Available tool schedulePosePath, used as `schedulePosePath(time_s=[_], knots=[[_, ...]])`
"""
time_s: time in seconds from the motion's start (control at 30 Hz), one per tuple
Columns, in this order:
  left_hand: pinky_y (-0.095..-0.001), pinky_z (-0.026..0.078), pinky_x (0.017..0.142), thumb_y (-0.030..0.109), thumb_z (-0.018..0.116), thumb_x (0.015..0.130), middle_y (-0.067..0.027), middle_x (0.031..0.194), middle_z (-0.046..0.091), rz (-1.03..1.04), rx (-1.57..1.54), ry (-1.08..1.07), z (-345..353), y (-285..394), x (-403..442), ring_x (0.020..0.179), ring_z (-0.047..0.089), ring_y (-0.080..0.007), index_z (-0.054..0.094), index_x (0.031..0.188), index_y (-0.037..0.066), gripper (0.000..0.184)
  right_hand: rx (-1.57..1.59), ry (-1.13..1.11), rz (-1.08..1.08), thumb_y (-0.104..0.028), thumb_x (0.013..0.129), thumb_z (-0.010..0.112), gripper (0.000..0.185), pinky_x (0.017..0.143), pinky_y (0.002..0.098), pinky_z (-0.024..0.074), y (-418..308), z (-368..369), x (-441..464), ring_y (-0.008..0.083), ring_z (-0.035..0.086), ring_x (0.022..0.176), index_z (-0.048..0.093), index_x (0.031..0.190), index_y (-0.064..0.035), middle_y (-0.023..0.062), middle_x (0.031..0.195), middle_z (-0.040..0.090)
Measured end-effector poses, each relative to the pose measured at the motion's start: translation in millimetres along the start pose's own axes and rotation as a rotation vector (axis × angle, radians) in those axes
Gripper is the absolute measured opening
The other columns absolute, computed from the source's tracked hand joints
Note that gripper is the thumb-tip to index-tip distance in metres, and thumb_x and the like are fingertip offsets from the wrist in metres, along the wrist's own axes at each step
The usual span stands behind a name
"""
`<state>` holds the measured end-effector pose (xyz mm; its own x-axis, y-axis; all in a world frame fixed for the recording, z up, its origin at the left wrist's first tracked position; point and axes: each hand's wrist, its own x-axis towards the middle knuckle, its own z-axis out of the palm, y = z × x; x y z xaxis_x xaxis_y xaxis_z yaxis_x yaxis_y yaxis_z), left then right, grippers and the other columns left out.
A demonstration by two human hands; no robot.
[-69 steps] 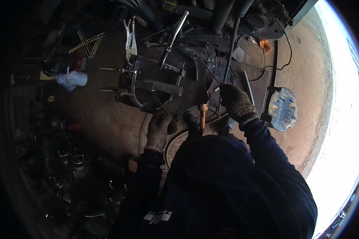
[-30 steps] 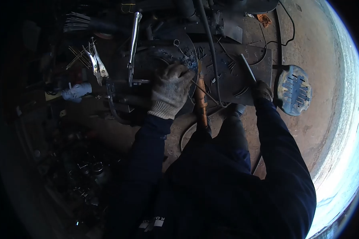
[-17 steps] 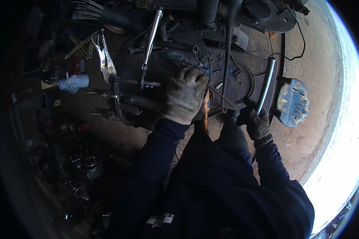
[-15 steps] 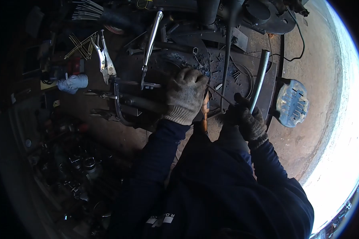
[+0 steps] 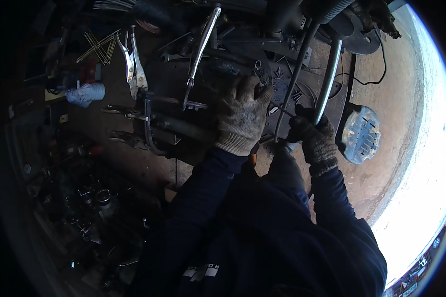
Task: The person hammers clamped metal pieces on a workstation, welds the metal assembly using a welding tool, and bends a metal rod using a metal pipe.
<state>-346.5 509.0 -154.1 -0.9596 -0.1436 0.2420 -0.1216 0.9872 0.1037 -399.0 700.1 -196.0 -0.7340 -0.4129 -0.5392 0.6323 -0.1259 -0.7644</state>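
My left hand [image 5: 244, 116], in a knitted work glove, is closed over the near side of the workbench; a thin dark rod [image 5: 283, 110] runs from it toward the right hand. My gloved right hand [image 5: 316, 136] grips a pale metal tube [image 5: 328, 81] that points up and away. The rod's far end meets the fingers of this hand. Left of my left hand lies a curved metal frame [image 5: 148, 123] with clamps attached, among them a long silver clamp [image 5: 201, 54]. Small dark metal pieces [image 5: 296, 95] lie between the hands.
Locking pliers [image 5: 134, 67] and crossed yellowish rods [image 5: 100, 48] lie at the upper left, above a pale blue cloth [image 5: 85, 94]. A worn blue stool seat [image 5: 362, 134] stands at the right. A dark cable [image 5: 296, 72] crosses the bench. Dark machine parts [image 5: 91, 203] fill the lower left.
Since the first frame, my left hand has moved up over the bench and my right hand has taken hold of the tube. Most recently, both hands have shifted slightly right in the view.
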Motion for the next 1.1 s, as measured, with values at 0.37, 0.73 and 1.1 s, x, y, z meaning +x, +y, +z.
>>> schedulePosePath(time_s=[0.37,0.73,1.1], knots=[[-0.0424,0.053,0.096,0.011,0.073,0.077,-0.0037,0.111,0.059,-0.053,-0.213,-0.032,30,-12,-2,0.113,0.057,-0.027,0.07,0.108,0.013,0.031,-0.105,0.077,0.018,-0.021,0.094,0.071,0.039,0.054,0.0348,0.0571,0,13,14,0.0207,0.066,0.065,0.06,0.122,0.0044,0.0117,0.086,0.067],[-0.0387,0.056,0.084,0.018,0.075,0.087,-0.0077,0.106,0.061,-0.217,-0.477,0.066,27,-13,0,0.102,0.063,-0.0259,0.067,0.1,0.008,0.018,-0.068,0.111,0.025,-0.02,0.095,0.07,0.04,0.055,0.0342,0.0573,-2,15,12,0.0209,0.066,0.064,0.059,0.124,0.0062,0.0114,0.083,0.066],[-0.0432,0.055,0.082,0.011,0.074,0.077,-0.0089,0.106,0.06,-0.299,-0.535,0.062,23,-16,3,0.102,0.063,-0.0309,0.067,0.094,0.011,0.019,-0.071,0.15,0.042,-0.02,0.095,0.07,0.038,0.054,0.0346,0.0572,-4,20,10,0.0215,0.066,0.064,0.06,0.121,0.0055,0.0121,0.083,0.066]])
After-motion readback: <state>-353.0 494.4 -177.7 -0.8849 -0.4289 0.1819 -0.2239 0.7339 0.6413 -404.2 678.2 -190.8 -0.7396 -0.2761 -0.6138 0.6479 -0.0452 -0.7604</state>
